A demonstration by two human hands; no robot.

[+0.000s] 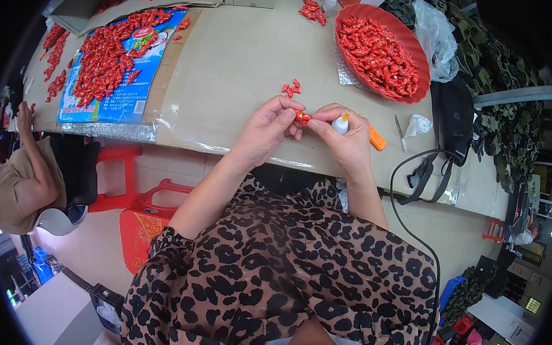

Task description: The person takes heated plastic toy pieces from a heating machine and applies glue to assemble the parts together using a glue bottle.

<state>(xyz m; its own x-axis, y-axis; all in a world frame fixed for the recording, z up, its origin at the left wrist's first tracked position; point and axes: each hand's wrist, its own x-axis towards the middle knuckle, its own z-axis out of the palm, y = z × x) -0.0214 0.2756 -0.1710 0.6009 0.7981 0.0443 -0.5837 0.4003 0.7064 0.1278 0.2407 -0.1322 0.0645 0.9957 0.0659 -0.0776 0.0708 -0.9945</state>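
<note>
Left hand [272, 123] and right hand [347, 140] pinch small red piece [302, 117], left of red bowl [408, 33]; right hand also grips yellow-tipped bottle [340, 125]. Farther left of bowl: blue cardboard [151, 81], printed lettering, barcode [139, 107].

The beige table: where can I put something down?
The table is mostly bare between flat brown cardboard and the scalloped red bowl. Crowded: right of the right hand, with an orange plastic tool, crumpled white wad, black bag.

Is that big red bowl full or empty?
Mostly full: in the scalloped red bowl, shiny little red pieces hide the bottom, spreading nearly wall to wall.
</note>
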